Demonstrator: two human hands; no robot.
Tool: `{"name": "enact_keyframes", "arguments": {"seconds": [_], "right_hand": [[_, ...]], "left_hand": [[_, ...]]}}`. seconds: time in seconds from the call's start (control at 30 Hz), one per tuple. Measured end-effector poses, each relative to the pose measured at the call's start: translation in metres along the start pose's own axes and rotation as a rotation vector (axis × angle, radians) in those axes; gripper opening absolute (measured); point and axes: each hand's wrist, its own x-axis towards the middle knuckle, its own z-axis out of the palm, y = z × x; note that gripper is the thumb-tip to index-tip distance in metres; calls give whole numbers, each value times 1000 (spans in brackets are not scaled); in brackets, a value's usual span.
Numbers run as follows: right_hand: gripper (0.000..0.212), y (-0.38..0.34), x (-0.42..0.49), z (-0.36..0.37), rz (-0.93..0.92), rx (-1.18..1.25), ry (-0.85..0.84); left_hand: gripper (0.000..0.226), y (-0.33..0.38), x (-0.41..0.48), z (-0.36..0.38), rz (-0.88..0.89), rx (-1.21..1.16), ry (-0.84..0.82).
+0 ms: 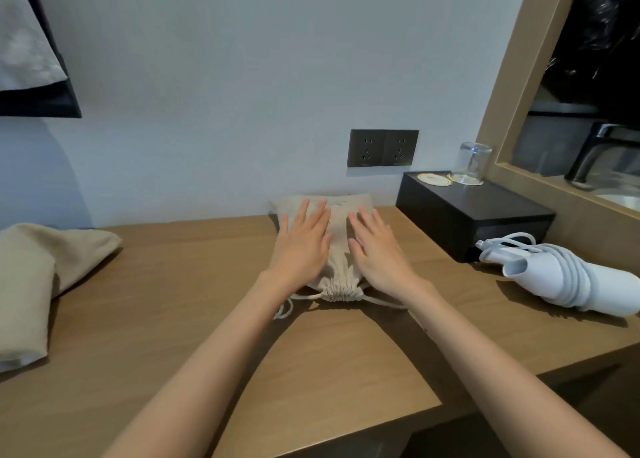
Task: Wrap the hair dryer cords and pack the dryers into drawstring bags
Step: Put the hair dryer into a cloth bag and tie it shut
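**Centre bag cinched under both hands; one dryer not yet bagged**

All positions are given from the drawstring bag (337,250), which lies mid-desk with its far end against the wall.

Nearest the onlooker, the bag's drawstrings (301,297) trail loose on the desk (173,302) on either side of the gathered mouth. Just beyond the mouth, the left hand (304,243) and right hand (377,250) lie flat on the bag. The fingers are straight and spread, gripping nothing, with a strip of cloth showing between the hands. To the right of the bag, well apart, a white hair dryer (616,291) lies on the desk with its cord (568,277) coiled round it. To the left, well apart, sits a beige folded cloth (31,277).

Risks, as judged: the mouth is drawn but no knot shows, so lifting the bag may let it gape. The coils on the dryer could slip off when it is picked up.

Not determinable: what the bag contains, and the faint print on it. It is also unclear whether the beige cloth is a second bag, as the frame edge cuts it off. The dryer's rear end is likewise cut off.
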Motion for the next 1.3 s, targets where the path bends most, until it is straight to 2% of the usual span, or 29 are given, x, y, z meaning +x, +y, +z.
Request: {"name": "enact_keyframes", "arguments": {"seconds": [0.07, 0.23, 0.4, 0.5, 0.6, 0.67, 0.77, 0.83, 0.93, 1.03, 1.1, 1.17, 1.23, 1.3], "right_hand": [[57, 2, 5, 10, 8, -65, -80], [66, 12, 6, 23, -14, -164, -114], [65, 14, 10, 29, -14, -83, -90], [62, 17, 6, 30, -18, 17, -88], [54, 17, -7, 25, -26, 227, -88], [48, 15, -19, 18, -6, 368, -21], [22, 11, -39, 7, 12, 338, 139], [13, 9, -52, 2, 21, 278, 163], [23, 8, -68, -6, 21, 193, 32], [17, 9, -79, -8, 31, 142, -100], [11, 8, -84, -9, 34, 215, -128], [22, 7, -87, -12, 30, 270, -151], [26, 4, -89, -17, 18, 343, -174], [18, 1, -91, -25, 24, 477, -159]], "left_hand": [[55, -3, 0, 10, -13, 44, -67], [67, -4, -10, 26, 9, 69, -28], [66, -7, -5, 30, -10, -13, -35], [63, -8, -9, 24, 16, -157, -79], [58, -13, -23, 12, 37, -286, -132], [56, -15, -34, 3, 39, -333, -125], [48, -17, -48, -8, 57, -316, 4], [41, -19, -55, -15, 107, -294, 64], [41, -24, -59, -24, 234, -204, 67], [39, -24, -61, -25, 260, -316, -25], [44, -22, -62, -21, 237, -412, -99], [42, -18, -63, -19, 258, -433, -117], [31, -15, -62, -17, 308, -470, -99], [16, -12, -61, -17, 322, -495, -67]]}}
